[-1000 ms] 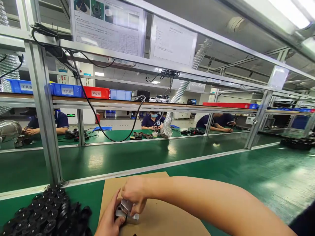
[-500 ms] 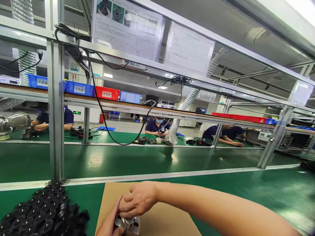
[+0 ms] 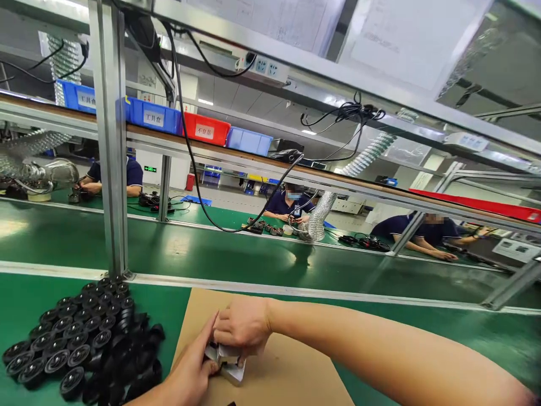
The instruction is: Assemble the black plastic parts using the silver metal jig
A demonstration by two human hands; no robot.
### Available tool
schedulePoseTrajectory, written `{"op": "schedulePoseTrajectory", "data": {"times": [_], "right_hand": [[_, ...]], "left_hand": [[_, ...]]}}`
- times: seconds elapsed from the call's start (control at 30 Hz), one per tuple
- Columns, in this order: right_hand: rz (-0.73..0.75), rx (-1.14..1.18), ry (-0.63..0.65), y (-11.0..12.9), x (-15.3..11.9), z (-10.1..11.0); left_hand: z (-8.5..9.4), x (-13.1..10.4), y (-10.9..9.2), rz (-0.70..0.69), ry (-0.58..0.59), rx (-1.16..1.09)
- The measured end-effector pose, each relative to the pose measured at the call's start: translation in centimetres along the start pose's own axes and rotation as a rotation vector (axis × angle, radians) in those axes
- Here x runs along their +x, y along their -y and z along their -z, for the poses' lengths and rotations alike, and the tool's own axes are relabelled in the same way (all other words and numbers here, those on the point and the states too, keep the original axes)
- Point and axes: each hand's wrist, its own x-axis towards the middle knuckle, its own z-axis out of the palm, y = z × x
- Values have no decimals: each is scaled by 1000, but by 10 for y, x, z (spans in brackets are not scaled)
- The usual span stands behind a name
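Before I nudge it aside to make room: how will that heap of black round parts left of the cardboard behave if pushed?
The heap of black round parts looks loosely stacked, so a push would probably topple and spread it rather than slide it whole. The pieces are disc-shaped, so any landing on edge may roll on the smooth green table. They look rigid, likely moulded plastic, and unlikely to bend.

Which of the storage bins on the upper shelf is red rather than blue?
The red bin, third from the left, with a white label; the bins on either side, and, are blue.
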Motion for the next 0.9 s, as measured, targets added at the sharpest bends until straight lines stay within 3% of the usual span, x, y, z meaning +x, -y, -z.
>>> {"op": "schedulePoseTrajectory", "data": {"times": [0.2, 0.43, 0.53, 0.6, 0.67, 0.8, 0.9], "right_hand": [[-372, 153, -94, 29, -4, -8], [-825, 388, -139, 65, 1, 7], [-983, 521, -353, 76, -8, 0], [-1178, 631, -576, 81, -16, -16], [-1325, 660, -657, 86, -24, -38], [-1410, 682, -694, 94, -25, -74], [-1275, 649, -955, 96, -11, -84]], "left_hand": [[5, -4, -10, 8, 1, 15], [4, -3, 9, -108, 4, -34], [2, 4, 27, -168, 4, -37], [3, 11, 40, -233, 11, -43], [4, 20, 50, -276, 22, -59], [8, 32, 55, -177, 97, -146], [10, 38, 51, -67, 84, -183]]}}
